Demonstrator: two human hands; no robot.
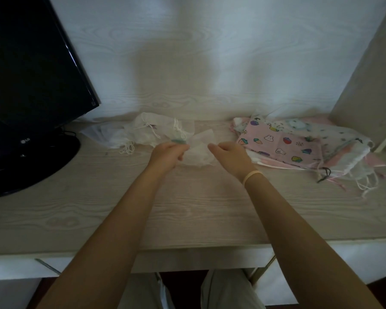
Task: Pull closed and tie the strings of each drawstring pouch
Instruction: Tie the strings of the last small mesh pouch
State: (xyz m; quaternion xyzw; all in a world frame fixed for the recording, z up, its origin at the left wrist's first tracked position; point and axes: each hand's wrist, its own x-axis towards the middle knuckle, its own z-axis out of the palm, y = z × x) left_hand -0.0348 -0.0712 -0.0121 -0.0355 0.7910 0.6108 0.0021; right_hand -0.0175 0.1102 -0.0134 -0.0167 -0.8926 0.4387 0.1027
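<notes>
Knees in pale trousers [227, 293] sit lowest in view, under the desk edge, both forearms reaching forward over the desk [198, 208]. Left hand [167, 155] has fingers curled in, seems to pinch the near-left side of a sheer white pouch [198, 152]; something small and green shows just past its knuckles, can't tell what. Right hand [230, 155], with a pale band [252, 176] on its wrist, is also curled, fingertips meeting at the pouch's right edge, probably holding a string, but the string itself is too faint to see. Pouch lies between the two hands, touching both, flat on the desk. Judged very light, thin, floppy, see-through fabric; it will bunch up easily and won't hold shape, so grip the cords near the mouth rather than the cloth, and pull outward evenly. Cords look thin and could slip from the fingers. Beyond and left of the left hand: heap of white pouches [147, 132] with loose looped strings, possibly done already. Right of the right hand: stack of printed pink pouches [283, 146], strings trailing off the near side, likely untied. Far left of the left hand stands a dark monitor [31, 85]; wall [210, 52] behind everything.
</notes>
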